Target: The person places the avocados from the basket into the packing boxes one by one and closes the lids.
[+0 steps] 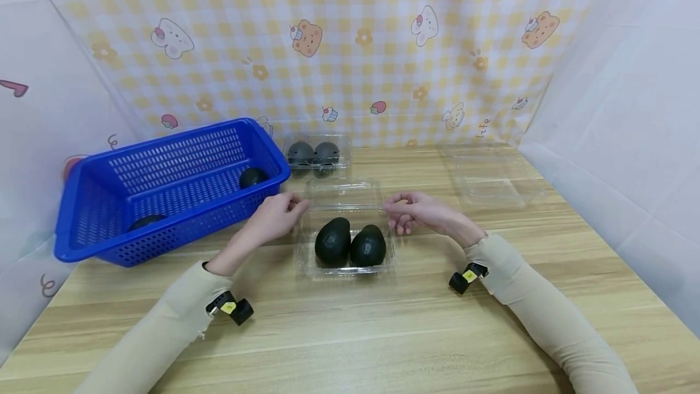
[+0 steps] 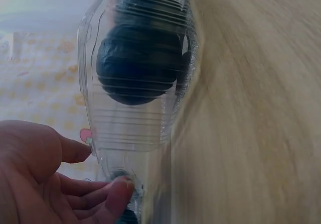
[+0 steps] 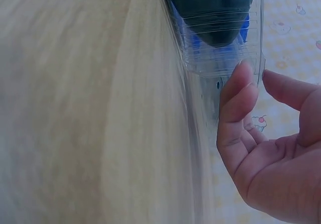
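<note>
A clear plastic clamshell container stands on the table, its lid raised at the back. Two dark green avocados lie side by side in its base, a larger left avocado and a right avocado. My left hand is at the container's back left corner, thumb and fingertips pinching the rim; the left wrist view shows the thumb against the edge. At the opposite corner, my right hand pinches the rim between thumb and index finger, its other fingers curled.
A blue perforated basket with a few avocados stands at the left. Behind the clamshell sits another clear container holding dark round fruit. Clear plastic packaging lies at the back right, near a wall of patterned cloth.
</note>
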`<state>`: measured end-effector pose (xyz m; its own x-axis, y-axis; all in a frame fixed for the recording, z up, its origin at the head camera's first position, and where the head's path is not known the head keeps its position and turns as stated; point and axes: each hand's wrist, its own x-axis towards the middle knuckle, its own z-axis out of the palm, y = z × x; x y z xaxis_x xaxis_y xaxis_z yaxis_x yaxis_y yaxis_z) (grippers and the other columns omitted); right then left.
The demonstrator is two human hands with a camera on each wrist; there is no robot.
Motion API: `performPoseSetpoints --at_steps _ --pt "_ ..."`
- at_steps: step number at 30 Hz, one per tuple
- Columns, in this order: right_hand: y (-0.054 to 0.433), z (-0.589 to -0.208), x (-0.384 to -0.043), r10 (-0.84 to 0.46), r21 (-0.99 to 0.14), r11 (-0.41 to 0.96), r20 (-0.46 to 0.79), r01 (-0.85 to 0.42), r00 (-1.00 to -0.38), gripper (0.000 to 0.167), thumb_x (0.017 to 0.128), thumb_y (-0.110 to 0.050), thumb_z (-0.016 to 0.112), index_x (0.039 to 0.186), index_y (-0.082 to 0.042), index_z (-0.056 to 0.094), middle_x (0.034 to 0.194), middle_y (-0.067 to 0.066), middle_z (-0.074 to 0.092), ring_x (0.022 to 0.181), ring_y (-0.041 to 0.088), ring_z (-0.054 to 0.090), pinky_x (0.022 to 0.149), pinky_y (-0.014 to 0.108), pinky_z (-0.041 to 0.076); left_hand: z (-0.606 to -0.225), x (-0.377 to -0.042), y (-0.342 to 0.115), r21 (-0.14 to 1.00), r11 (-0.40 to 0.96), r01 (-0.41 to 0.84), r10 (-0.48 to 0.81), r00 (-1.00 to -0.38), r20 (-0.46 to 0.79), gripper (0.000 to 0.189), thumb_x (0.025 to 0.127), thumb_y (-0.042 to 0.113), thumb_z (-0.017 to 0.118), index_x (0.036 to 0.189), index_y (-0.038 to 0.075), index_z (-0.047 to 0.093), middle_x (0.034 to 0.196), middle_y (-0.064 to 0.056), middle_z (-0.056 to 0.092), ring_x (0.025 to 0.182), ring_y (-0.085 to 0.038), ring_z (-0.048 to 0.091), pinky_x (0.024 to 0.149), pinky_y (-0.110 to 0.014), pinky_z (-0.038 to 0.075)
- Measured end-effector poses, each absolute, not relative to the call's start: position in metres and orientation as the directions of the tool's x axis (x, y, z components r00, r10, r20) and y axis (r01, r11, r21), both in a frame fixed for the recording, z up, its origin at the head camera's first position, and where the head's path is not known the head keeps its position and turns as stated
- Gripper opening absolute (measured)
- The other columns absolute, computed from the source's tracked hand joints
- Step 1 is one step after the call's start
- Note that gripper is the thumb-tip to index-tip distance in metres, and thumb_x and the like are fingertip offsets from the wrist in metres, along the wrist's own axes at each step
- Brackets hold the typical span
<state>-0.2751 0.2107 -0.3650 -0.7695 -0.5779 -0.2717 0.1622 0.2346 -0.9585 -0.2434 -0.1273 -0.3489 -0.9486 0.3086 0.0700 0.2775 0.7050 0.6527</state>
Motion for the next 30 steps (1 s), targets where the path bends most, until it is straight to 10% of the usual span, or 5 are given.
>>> performPoseSetpoints --at_steps 30 --pt "0.216 -0.363 -0.276 -0.615 -0.963 0.224 -0.259 0.150 -0.745 0.023 0.102 -0.010 0.058 0.117 0.003 0.047 0.080 0.011 0.066 0.067 0.016 0.065 0.058 0.022 0.051 -0.343 -0.251 -0.139 0.808 0.578 0.118 0.382 -0.913 -0.140 0.027 0.102 0.026 0.063 0.106 -0.002 0.063 0.087 -0.010 0.069 0.073 -0.021 0.064 0.070 -0.034 0.058"
